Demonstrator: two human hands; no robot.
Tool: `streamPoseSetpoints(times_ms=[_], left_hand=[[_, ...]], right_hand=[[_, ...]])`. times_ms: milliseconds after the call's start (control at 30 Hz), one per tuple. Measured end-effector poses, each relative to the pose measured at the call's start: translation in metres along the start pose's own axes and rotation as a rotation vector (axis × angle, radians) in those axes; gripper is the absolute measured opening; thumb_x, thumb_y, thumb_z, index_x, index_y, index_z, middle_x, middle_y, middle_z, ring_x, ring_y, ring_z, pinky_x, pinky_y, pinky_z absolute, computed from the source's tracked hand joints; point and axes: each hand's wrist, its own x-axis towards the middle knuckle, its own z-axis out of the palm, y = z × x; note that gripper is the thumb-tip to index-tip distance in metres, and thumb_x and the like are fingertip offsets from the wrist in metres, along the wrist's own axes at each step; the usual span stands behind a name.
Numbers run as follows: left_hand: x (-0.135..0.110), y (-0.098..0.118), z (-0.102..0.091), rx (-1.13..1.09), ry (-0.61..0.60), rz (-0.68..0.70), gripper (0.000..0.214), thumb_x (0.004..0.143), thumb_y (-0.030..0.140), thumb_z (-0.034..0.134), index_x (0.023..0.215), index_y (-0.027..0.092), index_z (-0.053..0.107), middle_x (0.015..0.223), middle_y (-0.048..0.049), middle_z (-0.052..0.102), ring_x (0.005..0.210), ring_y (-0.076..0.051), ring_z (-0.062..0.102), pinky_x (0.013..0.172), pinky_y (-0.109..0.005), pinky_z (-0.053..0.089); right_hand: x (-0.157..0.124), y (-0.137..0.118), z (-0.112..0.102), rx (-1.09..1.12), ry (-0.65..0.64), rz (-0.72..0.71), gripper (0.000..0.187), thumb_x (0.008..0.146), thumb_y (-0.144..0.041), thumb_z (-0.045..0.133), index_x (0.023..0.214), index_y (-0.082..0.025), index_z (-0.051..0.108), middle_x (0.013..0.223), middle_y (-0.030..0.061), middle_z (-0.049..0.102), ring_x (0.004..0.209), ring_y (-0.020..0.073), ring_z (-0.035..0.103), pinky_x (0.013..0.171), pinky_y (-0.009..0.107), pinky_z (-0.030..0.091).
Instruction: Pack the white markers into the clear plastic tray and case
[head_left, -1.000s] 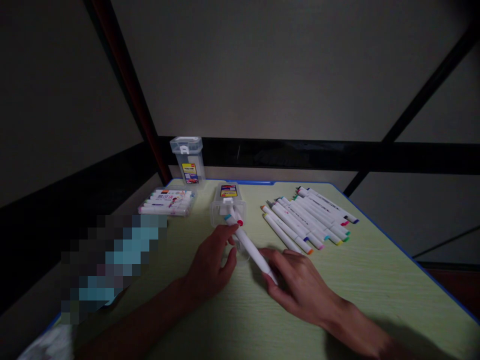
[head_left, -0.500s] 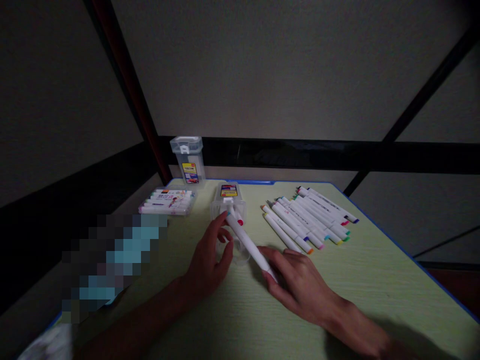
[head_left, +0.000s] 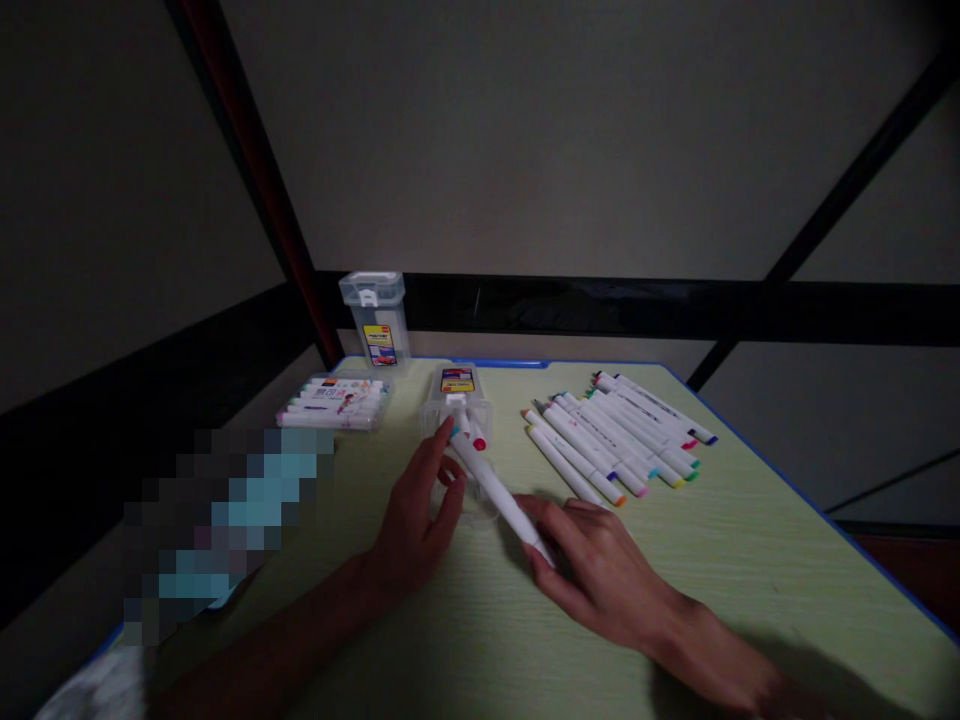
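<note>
My right hand (head_left: 600,570) pinches the near end of a white marker (head_left: 499,493) with a blue tip. The marker slants up and left, its tip at the mouth of a clear plastic case (head_left: 459,420) that lies on its side on the green table (head_left: 750,560). A red-tipped marker (head_left: 475,437) lies inside the case. My left hand (head_left: 416,520) curls round the near end of the case, with the forefinger touching the blue tip.
A row of several white markers (head_left: 619,440) with coloured caps lies to the right of the case. A flat pack of markers (head_left: 334,402) sits at the left. Another clear case (head_left: 375,318) stands upright at the table's back edge. A blurred patch (head_left: 225,520) covers the left.
The marker's blue tip has slid a little further up and left into the case mouth. My left forefinger has stretched up alongside it. My right hand has barely moved.
</note>
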Motion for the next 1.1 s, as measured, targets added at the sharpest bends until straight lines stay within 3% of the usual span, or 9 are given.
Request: streamPoseSetpoints(times_ms=[200, 400, 667, 900, 1100], left_hand=[[-0.0021, -0.0012, 0.003, -0.278, 0.073, -0.192, 0.026, 0.088, 0.027, 0.042, 0.114, 0.02, 0.042, 0.093, -0.0057, 0.057, 0.083, -0.016, 0.057, 0.07, -0.029, 0.049], [-0.0001, 0.0015, 0.0026, -0.336, 0.137, -0.231, 0.019, 0.085, 0.03, 0.049, 0.1, 0.019, 0.044, 0.081, -0.0014, 0.054, 0.065, -0.011, 0.054, 0.059, -0.022, 0.048], [0.0008, 0.0054, 0.0019, -0.422, 0.148, -0.245, 0.019, 0.079, 0.025, 0.058, 0.093, 0.019, 0.047, 0.078, -0.0001, 0.053, 0.067, -0.011, 0.053, 0.06, -0.021, 0.046], [-0.0014, 0.0045, 0.0053, -0.416, 0.159, -0.127, 0.028, 0.076, 0.016, 0.061, 0.098, 0.02, 0.044, 0.079, 0.0011, 0.053, 0.065, -0.009, 0.051, 0.061, -0.02, 0.046], [-0.0037, 0.0042, 0.0038, -0.403, 0.185, 0.15, 0.033, 0.08, 0.01, 0.054, 0.109, 0.019, 0.041, 0.086, -0.0021, 0.053, 0.073, -0.011, 0.053, 0.064, -0.022, 0.046]], right_hand=[[-0.0006, -0.0016, -0.0005, -0.005, -0.019, -0.022, 0.024, 0.086, -0.02, 0.035, 0.107, -0.014, 0.045, 0.07, 0.0028, 0.06, 0.058, 0.0165, 0.052, 0.058, 0.031, 0.039], [-0.0014, -0.002, -0.0002, -0.01, -0.035, -0.046, 0.024, 0.084, -0.018, 0.037, 0.107, -0.015, 0.044, 0.074, 0.0034, 0.061, 0.061, 0.0171, 0.053, 0.062, 0.032, 0.039], [-0.0006, -0.002, -0.0006, -0.017, -0.047, -0.073, 0.02, 0.083, -0.017, 0.036, 0.102, -0.016, 0.044, 0.068, 0.0018, 0.058, 0.058, 0.0161, 0.05, 0.059, 0.031, 0.036], [-0.0003, -0.0016, -0.0007, -0.017, -0.039, -0.098, 0.022, 0.085, -0.017, 0.036, 0.107, -0.015, 0.041, 0.071, 0.0018, 0.06, 0.059, 0.0154, 0.052, 0.06, 0.031, 0.037], [0.0004, -0.0024, -0.0004, -0.029, -0.052, -0.106, 0.02, 0.088, -0.019, 0.037, 0.107, -0.016, 0.042, 0.076, 0.0014, 0.062, 0.061, 0.0152, 0.055, 0.061, 0.031, 0.037]])
